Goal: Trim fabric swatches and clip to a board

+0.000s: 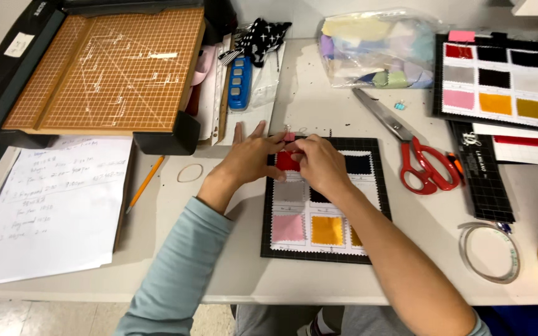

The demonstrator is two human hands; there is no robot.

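A black swatch card (326, 252) lies on the table in front of me, with small fabric squares in rows: pink, yellow, grey, black. My left hand (253, 157) and my right hand (320, 163) meet over its top left corner. Both press or pinch a red fabric swatch (286, 162) there. A small pink clip or tab (289, 135) pokes out at the card's top edge just above my fingers. My right forearm covers part of the card's right column.
Red-handled scissors (415, 152) lie right of the card. A second swatch card (498, 81) and a bag of fabric scraps (378, 50) sit at the back right. A paper cutter (110, 68), handwritten sheets (51, 211), pencil (145, 182), rubber band (190, 173) and tape roll (490, 252) surround me.
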